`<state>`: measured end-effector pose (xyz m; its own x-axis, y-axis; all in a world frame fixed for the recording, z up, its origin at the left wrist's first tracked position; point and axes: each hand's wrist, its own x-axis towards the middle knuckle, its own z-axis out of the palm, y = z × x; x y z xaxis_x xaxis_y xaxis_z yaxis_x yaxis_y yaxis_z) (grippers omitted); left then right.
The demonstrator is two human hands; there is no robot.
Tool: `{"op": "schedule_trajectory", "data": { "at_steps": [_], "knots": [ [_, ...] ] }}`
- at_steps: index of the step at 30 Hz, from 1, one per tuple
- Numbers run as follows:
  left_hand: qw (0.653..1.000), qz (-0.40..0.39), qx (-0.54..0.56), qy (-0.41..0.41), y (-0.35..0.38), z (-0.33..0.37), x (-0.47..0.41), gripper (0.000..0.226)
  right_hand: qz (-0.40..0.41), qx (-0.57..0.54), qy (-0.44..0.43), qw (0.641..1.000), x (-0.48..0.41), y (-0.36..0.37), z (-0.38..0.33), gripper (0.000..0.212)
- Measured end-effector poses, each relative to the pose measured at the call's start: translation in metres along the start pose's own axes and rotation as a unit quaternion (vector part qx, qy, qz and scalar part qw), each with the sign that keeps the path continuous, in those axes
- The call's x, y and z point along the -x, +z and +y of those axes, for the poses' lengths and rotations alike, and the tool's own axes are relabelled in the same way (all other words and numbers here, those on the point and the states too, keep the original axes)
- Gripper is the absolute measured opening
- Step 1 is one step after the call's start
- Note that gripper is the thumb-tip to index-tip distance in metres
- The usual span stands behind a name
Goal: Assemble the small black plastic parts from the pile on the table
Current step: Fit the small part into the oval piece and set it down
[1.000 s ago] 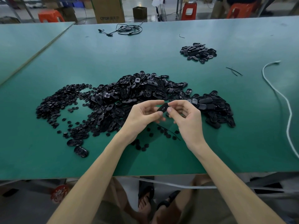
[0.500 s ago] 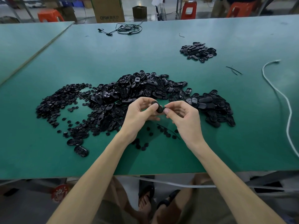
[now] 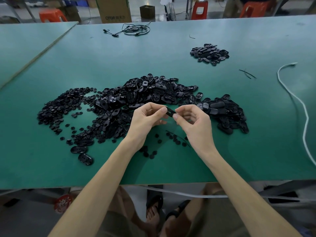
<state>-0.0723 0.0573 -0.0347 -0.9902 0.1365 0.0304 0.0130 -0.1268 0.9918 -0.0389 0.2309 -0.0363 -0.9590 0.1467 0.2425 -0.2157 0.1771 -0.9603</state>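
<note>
Table (image 3: 171, 48): green top, bearing both piles.
Main pile (image 3: 145, 94): loose black parts spread across the middle, just beyond both hands.
Far pile (image 3: 209, 53): smaller heap, far right.
Left hand (image 3: 145, 120): pinches the part's left end.
Right hand (image 3: 195, 124): pinches its right end.
Part (image 3: 170, 112): small, black, held above the table between the fingertips.

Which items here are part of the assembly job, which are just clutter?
Job: black part pinched between left hand and right hand; main pile; round pieces; small far pile.
Clutter: white cord; black cable; cardboard box; orange stool.
</note>
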Motion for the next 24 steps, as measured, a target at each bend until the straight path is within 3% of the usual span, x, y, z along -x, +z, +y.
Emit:
{"op": "schedule_trajectory", "data": {
  "at_steps": [13, 24],
  "knots": [
    [0.999, -0.05, -0.013, 0.017, 0.0011, 0.0008, 0.001, 0.024, 0.028, 0.036, 0.003, 0.999, 0.0011, 0.0007, -0.0014, 0.009],
    [0.997, -0.059, -0.036, 0.028, 0.0021, 0.0031, 0.0019, 0.017, 0.032, 0.037, 0.008, 0.999, 0.0003, -0.0004, -0.0007, 0.011]
  ]
}}
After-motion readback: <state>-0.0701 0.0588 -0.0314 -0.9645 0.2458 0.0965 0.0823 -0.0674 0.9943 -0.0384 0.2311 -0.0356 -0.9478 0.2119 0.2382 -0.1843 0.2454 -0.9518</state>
